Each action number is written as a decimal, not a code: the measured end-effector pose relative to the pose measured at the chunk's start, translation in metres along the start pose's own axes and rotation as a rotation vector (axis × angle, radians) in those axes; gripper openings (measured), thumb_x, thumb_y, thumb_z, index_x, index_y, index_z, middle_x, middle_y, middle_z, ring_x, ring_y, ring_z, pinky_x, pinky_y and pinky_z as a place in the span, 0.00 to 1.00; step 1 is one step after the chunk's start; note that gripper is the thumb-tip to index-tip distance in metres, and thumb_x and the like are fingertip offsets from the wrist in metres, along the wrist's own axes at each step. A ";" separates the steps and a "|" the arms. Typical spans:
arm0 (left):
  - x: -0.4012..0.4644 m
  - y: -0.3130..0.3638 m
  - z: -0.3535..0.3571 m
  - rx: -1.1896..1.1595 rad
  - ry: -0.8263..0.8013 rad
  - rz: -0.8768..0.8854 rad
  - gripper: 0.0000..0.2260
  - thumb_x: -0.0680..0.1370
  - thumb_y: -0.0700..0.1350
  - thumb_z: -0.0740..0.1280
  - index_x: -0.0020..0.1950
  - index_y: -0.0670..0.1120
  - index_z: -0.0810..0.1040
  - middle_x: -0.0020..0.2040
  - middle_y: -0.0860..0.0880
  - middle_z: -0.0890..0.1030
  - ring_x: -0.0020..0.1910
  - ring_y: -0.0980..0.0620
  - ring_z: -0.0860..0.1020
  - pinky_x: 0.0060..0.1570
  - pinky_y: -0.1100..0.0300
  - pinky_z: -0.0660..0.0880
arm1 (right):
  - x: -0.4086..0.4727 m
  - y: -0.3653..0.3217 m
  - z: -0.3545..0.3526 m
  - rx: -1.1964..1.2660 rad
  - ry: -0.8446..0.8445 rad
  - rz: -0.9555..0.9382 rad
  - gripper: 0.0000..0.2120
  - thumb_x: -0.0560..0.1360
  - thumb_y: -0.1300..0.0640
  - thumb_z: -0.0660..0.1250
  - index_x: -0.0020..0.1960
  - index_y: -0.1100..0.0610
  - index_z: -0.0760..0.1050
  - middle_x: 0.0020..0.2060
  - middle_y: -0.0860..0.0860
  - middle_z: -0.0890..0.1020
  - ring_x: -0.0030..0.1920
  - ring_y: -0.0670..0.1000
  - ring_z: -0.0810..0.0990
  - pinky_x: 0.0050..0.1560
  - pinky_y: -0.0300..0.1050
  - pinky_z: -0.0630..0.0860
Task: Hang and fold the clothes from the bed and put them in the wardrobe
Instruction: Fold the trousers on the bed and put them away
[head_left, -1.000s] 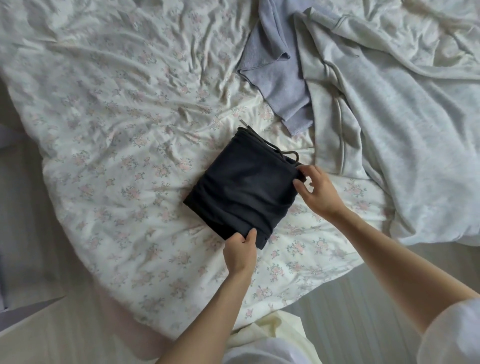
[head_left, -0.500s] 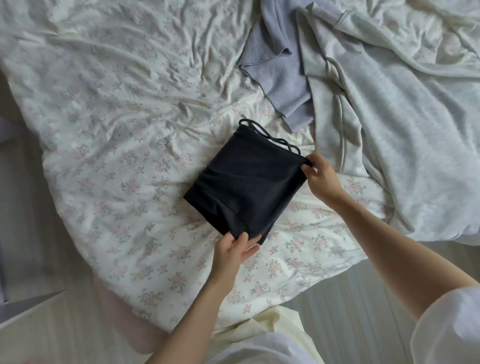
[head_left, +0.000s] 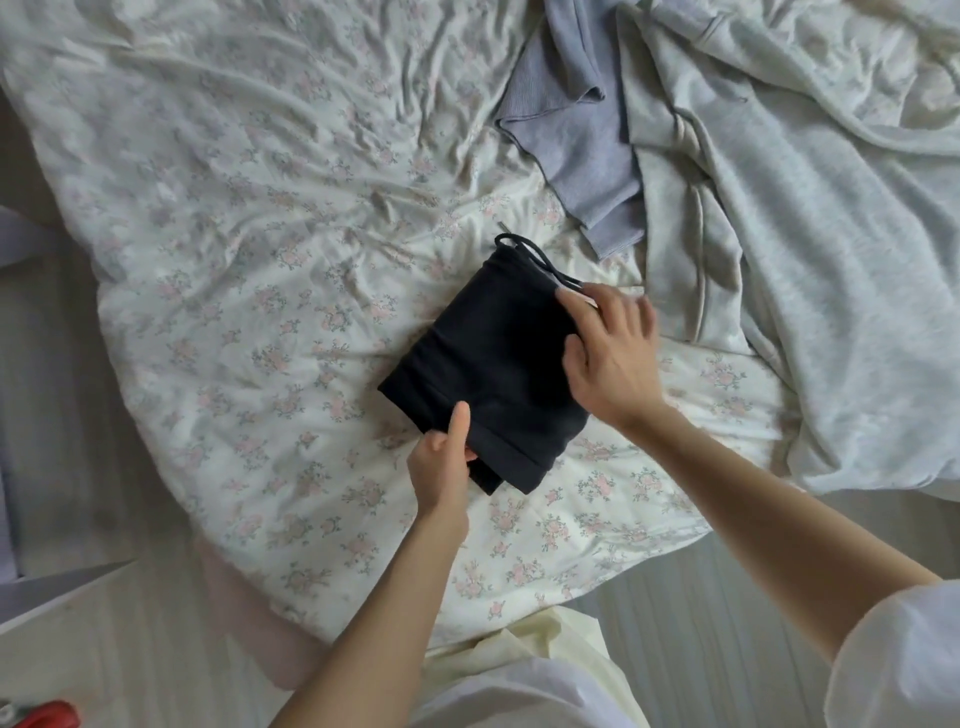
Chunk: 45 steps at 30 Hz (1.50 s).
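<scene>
A dark, folded garment with a drawstring (head_left: 488, 364) lies near the foot of the bed on the floral sheet (head_left: 260, 291). My left hand (head_left: 441, 462) pinches its near corner, thumb on top and fingers tucked underneath. My right hand (head_left: 610, 353) lies on the garment's right side, fingers spread over the cloth beside the drawstring. A lavender ribbed top (head_left: 571, 130) and a light grey garment (head_left: 779, 234) lie crumpled behind it, to the right.
The bed's lower edge runs diagonally, with pale wooden floor (head_left: 701, 623) below it. A red object (head_left: 49, 714) shows at the bottom left corner. A grey furniture edge (head_left: 52, 587) stands at the left.
My right hand moved from the garment's right corner onto its top, fingers now spread. My left hand shifted along the near edge and now pinches the corner with its thumb on top.
</scene>
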<state>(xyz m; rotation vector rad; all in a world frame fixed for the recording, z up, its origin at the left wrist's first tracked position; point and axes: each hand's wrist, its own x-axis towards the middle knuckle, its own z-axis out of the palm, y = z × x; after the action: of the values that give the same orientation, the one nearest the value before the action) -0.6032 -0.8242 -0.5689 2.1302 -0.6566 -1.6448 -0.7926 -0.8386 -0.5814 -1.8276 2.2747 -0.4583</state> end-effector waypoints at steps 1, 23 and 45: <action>0.002 0.002 0.001 0.031 0.065 0.016 0.16 0.77 0.51 0.66 0.38 0.41 0.70 0.37 0.46 0.75 0.40 0.49 0.78 0.39 0.59 0.73 | -0.001 -0.007 0.007 -0.050 -0.053 -0.068 0.23 0.74 0.53 0.57 0.69 0.52 0.69 0.65 0.55 0.72 0.66 0.57 0.67 0.67 0.69 0.57; 0.086 0.028 0.011 1.436 -0.092 0.977 0.26 0.79 0.57 0.49 0.77 0.54 0.52 0.75 0.38 0.59 0.72 0.35 0.62 0.66 0.37 0.64 | -0.029 -0.018 0.062 -0.162 -0.266 0.228 0.24 0.78 0.43 0.48 0.73 0.41 0.58 0.75 0.51 0.59 0.75 0.56 0.54 0.67 0.73 0.48; 0.058 0.095 0.024 0.774 -0.137 0.788 0.26 0.74 0.55 0.68 0.70 0.57 0.65 0.64 0.55 0.76 0.62 0.49 0.75 0.60 0.52 0.72 | -0.022 -0.067 0.012 0.788 0.141 0.807 0.37 0.76 0.51 0.65 0.76 0.44 0.46 0.66 0.51 0.63 0.56 0.49 0.73 0.54 0.37 0.68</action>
<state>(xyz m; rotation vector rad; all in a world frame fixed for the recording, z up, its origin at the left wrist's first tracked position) -0.6276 -0.9352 -0.5685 1.7455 -2.1114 -1.1651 -0.7226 -0.8311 -0.5702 -0.4759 2.1853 -1.1105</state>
